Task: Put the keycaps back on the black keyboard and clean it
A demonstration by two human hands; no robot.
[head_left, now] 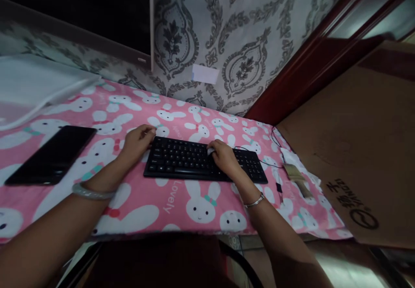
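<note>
A black keyboard [181,158] lies on a pink cloth [142,201] printed with white rabbits. At its upper left corner, my left hand [138,142] is closed, its fingers bent against the keyboard's edge. Over the keys right of the middle rests my right hand [224,156], with a small white wad [210,150], like a tissue or wipe, pinched in the fingers. Part of the keys is hidden under that hand. A thin black cable runs from behind the keyboard to the right.
A black tablet [53,155] lies on the left, below a white panel-like object [39,85]. A dark monitor [81,16] stands at the back. To the right are a flat brush [296,178], a small pen-like tool [279,187] and a large cardboard box [363,150].
</note>
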